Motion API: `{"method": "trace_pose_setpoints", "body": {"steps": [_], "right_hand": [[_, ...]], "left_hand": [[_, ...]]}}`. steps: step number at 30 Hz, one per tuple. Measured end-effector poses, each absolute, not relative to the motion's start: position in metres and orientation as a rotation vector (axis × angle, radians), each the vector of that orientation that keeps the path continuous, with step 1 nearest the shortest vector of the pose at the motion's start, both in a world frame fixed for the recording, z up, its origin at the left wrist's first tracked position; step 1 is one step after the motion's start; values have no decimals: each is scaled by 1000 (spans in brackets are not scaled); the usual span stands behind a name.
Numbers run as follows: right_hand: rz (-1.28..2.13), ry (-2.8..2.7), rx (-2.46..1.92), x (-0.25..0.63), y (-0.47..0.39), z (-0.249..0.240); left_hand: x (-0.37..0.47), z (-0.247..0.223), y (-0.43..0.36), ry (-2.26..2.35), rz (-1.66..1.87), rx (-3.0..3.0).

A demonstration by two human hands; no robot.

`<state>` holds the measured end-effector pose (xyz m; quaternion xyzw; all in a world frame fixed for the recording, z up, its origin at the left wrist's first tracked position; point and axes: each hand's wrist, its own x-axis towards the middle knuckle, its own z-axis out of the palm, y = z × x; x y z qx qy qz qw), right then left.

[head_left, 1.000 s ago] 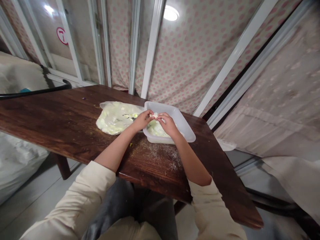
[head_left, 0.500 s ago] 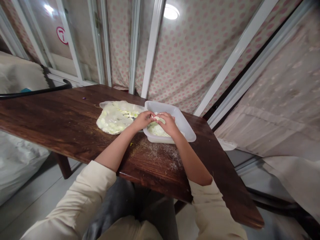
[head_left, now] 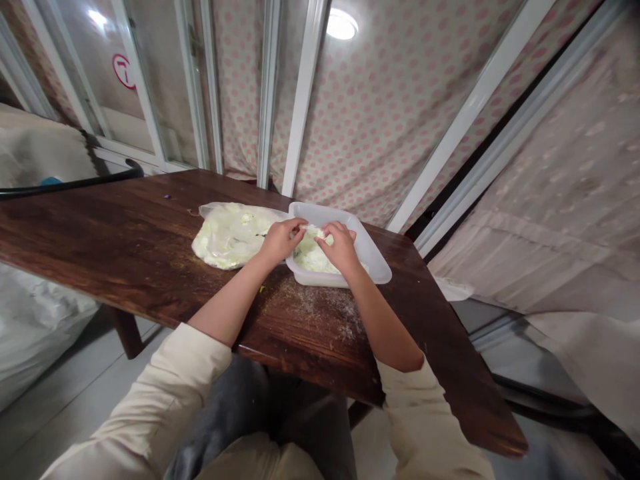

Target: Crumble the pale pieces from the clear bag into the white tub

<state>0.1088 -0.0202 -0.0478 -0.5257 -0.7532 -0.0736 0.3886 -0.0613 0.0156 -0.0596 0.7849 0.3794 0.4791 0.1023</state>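
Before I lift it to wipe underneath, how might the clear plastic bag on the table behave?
The clear plastic bag will probably flop, since it lies spread out flat. Its pale yellowish-white filling, spread unevenly, would likely slump toward the lowest part.

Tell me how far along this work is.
Partway, it seems. Done: pale scraps already lie in the tub. In hand: the right hand seems to pinch a white bit over it, the left hand close by. Remaining: probably the pale lumps in the bag beside the tub.
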Motion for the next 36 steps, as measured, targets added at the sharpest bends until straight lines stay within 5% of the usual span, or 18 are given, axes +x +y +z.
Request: {"method": "trace_pose_setpoints", "body": {"steps": [23,30,36], "right_hand": [[-23,-1860,-1242,116,-10,-52],[-36,-1870,-1158,114,-12,-49],[42,-1876,-1136,112,-14,-48]], "left_hand": [[-64,-52,8,1644,1754,1941],[-66,-50,0,1411,2048,1960],[-59,-51,3,738,1495,2356]]}}
